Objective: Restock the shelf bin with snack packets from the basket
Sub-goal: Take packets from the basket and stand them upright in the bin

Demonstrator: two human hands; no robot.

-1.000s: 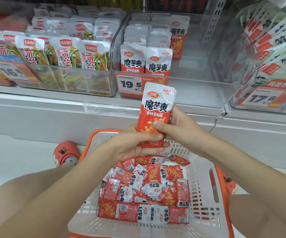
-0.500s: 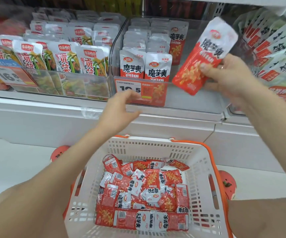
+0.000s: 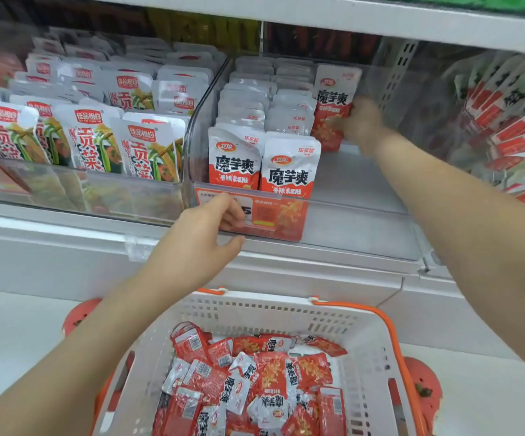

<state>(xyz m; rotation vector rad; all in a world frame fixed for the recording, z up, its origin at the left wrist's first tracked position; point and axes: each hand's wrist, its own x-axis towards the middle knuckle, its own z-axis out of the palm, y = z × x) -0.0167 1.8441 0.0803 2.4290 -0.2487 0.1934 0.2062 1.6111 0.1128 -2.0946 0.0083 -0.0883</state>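
Right hand (image 3: 361,122), blurred, grips a red-and-white foil snack packet (image 3: 333,105) upright at the far right of the clear plastic shelf bin (image 3: 365,234); left hand (image 3: 206,236), fingers loosely curled, holds nothing near the bin's front. Two columns are filled, the right part bare; many packets remain in the white perforated basket (image 3: 365,335). Packets read 魔芋爽; the neighbouring green-printed packets (image 3: 91,143) read 贡菜.

Red-and-white snack packet (image 3: 333,105) stands upright deep in the clear shelf bin (image 3: 358,228), right of two packet rows (image 3: 261,133); down below, the white basket (image 3: 286,313) holds a loose jumble of red packets (image 3: 254,385)
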